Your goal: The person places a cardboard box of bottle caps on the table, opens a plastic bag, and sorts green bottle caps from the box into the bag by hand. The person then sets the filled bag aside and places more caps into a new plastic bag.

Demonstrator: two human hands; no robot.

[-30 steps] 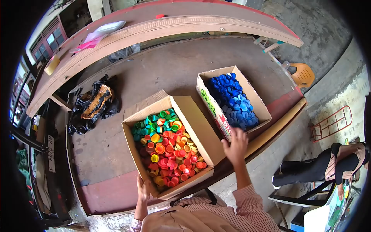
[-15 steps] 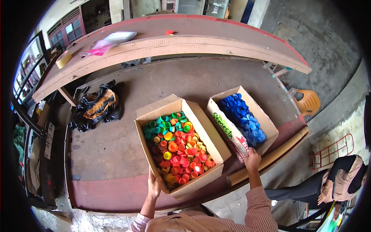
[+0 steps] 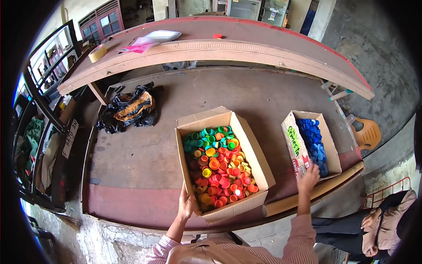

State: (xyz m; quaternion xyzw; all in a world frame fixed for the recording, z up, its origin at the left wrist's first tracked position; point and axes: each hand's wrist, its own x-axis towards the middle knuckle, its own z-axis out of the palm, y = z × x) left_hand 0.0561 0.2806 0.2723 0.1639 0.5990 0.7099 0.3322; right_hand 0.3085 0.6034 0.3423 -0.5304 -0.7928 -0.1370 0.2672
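Technician: "State left hand [image 3: 187, 205] position."
Operator: "Against the large box [image 3: 258, 154], near-left side; wrist bare."
Technician: "Right hand [image 3: 309, 177]?"
Operator: "Right of the large box, clear of it; forearm extended forward, finger closure unclear."

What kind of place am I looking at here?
Probably an informal sorting workshop: boxes of colored caps and blue caps on a worn table, a tape roll on the shelf.

At three o'clock, the small carton [image 3: 293, 141] bears handwritten "Semesta" and printed "LEBIH PU"; at nine o'clock, a number plate [image 3: 70, 139] begins "F 8670".
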